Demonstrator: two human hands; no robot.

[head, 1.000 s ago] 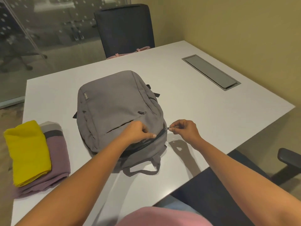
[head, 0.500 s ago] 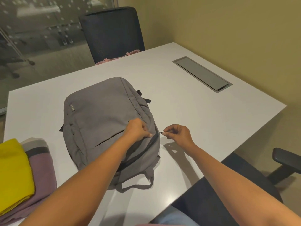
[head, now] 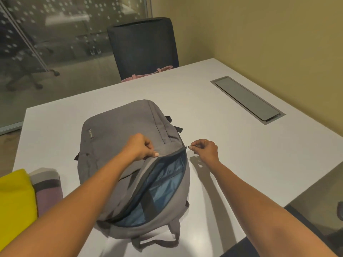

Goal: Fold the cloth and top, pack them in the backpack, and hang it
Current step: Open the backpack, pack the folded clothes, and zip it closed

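Now backpack (head: pixel 118 130) shows blue lining (head: pixel 163 184); left hand (head: pixel 139 147) grips flap (head: pixel 168 148), right hand (head: pixel 206 149) pinches zipper (head: pixel 188 146).

My left hand (head: pixel 142 148) is curled tight, its fingers gripping the raised edge of the grey fabric backpack (head: pixel 120 130). Its bare forearm reaches in from 7 o'clock, nearly straight. My right hand (head: pixel 205 150) sits at 3 o'clock from the left one, apart from it. Thumb and forefinger pinch the small metal zipper pull (head: pixel 188 146), which points toward 9 o'clock. The other fingers are curled in, and one wears a ring. That forearm, also bare, comes in from 5 o'clock.
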